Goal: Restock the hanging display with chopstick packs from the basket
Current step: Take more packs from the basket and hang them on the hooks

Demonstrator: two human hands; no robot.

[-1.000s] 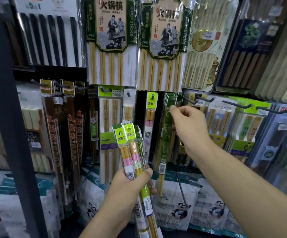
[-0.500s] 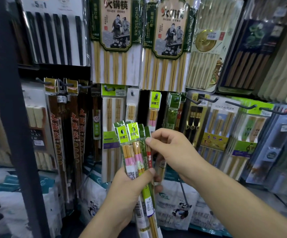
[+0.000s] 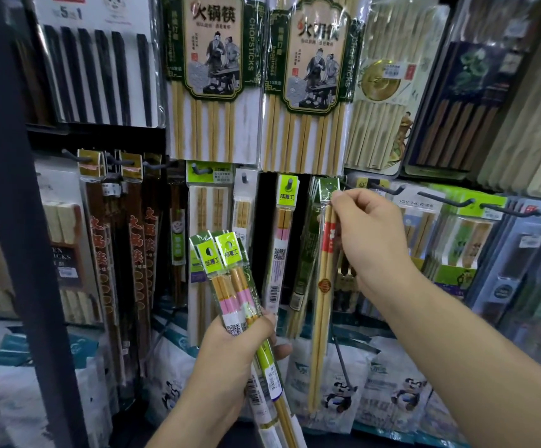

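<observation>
Before a peg wall [image 3: 267, 208] crowded with hanging goods, with a dark post [image 3: 13, 221] at frame left, the left hand [image 3: 230, 354] clasps a bundle of chopstick packs [image 3: 227, 273] low centre, while the right hand [image 3: 369, 234] pinches a red-banded pack [image 3: 324, 286] by its top, just right of centre.

The hanging display [image 3: 295, 176] fills the frame, with a dark upright post [image 3: 7, 221] at the left. In its upper row hang a pack of black chopsticks [image 3: 101, 69] at the upper left and two green-labelled bamboo packs [image 3: 214, 76] at the top centre. Below, dark hooks [image 3: 447, 200] at the right jut forward. Long brown packs [image 3: 133, 247] hang at the lower left, a lime-topped pack [image 3: 287, 221] at the centre.
</observation>
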